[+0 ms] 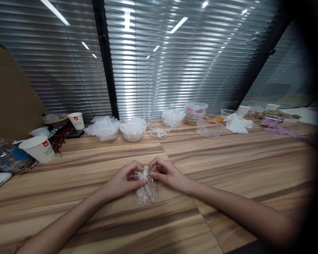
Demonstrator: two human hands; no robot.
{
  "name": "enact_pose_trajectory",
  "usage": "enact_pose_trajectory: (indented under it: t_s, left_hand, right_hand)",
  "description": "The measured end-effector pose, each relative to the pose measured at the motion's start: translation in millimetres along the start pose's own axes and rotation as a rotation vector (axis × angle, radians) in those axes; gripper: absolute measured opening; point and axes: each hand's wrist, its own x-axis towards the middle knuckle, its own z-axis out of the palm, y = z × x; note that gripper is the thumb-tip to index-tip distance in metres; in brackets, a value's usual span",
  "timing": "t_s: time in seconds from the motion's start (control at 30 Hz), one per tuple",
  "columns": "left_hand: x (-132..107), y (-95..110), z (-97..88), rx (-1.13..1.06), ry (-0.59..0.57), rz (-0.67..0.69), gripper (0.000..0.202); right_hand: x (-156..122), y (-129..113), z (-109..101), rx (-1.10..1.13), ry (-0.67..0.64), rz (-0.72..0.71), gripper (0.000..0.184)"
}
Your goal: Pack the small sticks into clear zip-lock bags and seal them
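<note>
- Our left hand and right hand each pinch the top of a small clear bag holding pinkish bits, low on the tabletop.
- At twelve o'clock, a lidded white bowl; contents hidden.

left hand, right hand, fingers pinched together

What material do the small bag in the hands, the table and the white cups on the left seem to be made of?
Small clear bag, pinched by left hand and right hand: thin glossy plastic, see-through. Long brown table: wood or wood-look laminate, smooth, striped grain. White cup with red logo: probably matte paper.
</note>
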Motion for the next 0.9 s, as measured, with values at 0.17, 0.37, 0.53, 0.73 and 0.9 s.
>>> enact_pose_trajectory:
  t_s: [0.17, 0.37, 0.53, 0.73, 0.9]
  left_hand:
    - [1, 0, -3.3, 0.149, -0.004, 0.016, 0.021]
    - [1, 1, -3.2, 0.228, -0.051, 0.018, 0.02]
    - [0, 1, -2.5, 0.086, -0.049, -0.034, 0.035]
    - [2, 11, -1.6, 0.138, -0.07, -0.04, 0.031]
    - [2, 11, -3.2, 0.177, -0.11, -0.007, 0.043]
  right_hand:
    - [-1, -2, 1, -0.048, -0.015, -0.014, 0.016]
    - [-2, 0, 0, -0.079, 0.01, -0.026, 0.014]
    - [-1, 1, -1, -0.007, 0.016, -0.005, 0.018]
    - [-1, -1, 0, -0.036, 0.032, -0.015, 0.012]
    - [-2, 0, 0, -0.078, 0.068, -0.027, 0.01]
